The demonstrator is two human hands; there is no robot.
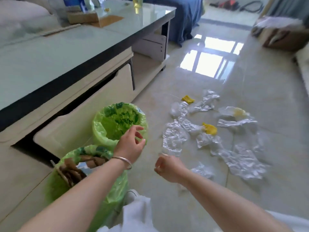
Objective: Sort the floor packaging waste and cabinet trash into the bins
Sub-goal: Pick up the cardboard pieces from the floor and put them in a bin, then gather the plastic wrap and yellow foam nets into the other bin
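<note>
Two bins lined with green bags stand beside the cabinet. The far bin (100, 129) looks empty inside. The near bin (66, 186) holds brown cardboard pieces (71, 171). My left hand (130, 144), a bracelet on its wrist, hovers over the far bin's near rim with fingers spread and nothing in it. My right hand (167, 168) is curled low over the floor, and what it pinches is too blurred to tell. Crumpled clear plastic wrap (173, 139) lies scattered on the tiles to the right, with yellow scraps (209, 128) among it.
A low white cabinet with a glass top (66, 52) runs along the left, its drawer (83, 104) pulled slightly out. A cardboard box (83, 17) and a bottle stand on top. Blue cloth (184, 17) hangs at the back. Glossy tiled floor (250, 81) stretches ahead.
</note>
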